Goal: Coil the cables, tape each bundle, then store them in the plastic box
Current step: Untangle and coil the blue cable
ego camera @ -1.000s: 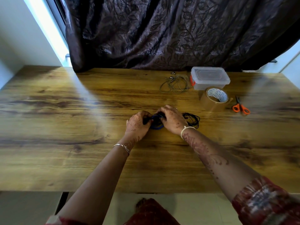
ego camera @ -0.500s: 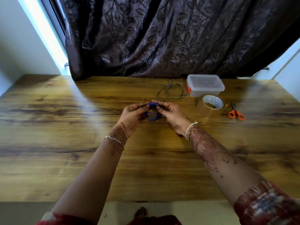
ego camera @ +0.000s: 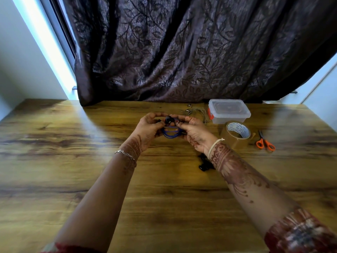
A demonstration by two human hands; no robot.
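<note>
Hanging between the two hands above the table (ego camera: 73,179), the blue cable (ego camera: 170,133) is coiled into loops; the left hand (ego camera: 148,129) and right hand (ego camera: 195,132) each pinch it at the top, fingers curled, near the box (ego camera: 228,111).

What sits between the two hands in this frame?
In the head view, a blue cable coil spans the gap, held by both the left hand and the right hand.
</note>
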